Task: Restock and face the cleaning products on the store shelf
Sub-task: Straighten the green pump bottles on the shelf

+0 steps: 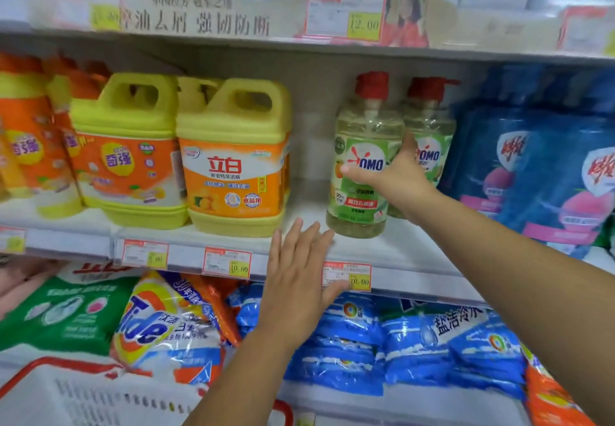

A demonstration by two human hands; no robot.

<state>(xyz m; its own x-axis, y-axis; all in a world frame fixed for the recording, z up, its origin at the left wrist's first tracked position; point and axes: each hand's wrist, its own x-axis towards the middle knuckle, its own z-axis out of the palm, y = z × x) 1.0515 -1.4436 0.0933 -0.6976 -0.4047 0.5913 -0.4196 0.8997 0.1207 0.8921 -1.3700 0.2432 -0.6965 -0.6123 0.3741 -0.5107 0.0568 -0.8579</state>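
A clear OMO dish-soap bottle (pixel 361 172) with a red pump and green label hangs tilted just above the middle shelf (pixel 399 249). My right hand (pixel 396 176) grips it, thumb across the label, fingers behind it. A second OMO bottle (pixel 432 139) stands right behind on the shelf. My left hand (pixel 296 279) is flat and open in front of the shelf edge, below the bottle, holding nothing. Left of a gap stand yellow detergent jugs (pixel 234 159).
Blue refill pouches (pixel 539 166) fill the shelf's right end. Price tags (pixel 346 276) line the shelf edge. Below lie bags of washing powder (pixel 166 322) and blue packs (pixel 399 342). A red-rimmed white basket (pixel 83 395) is at the bottom left.
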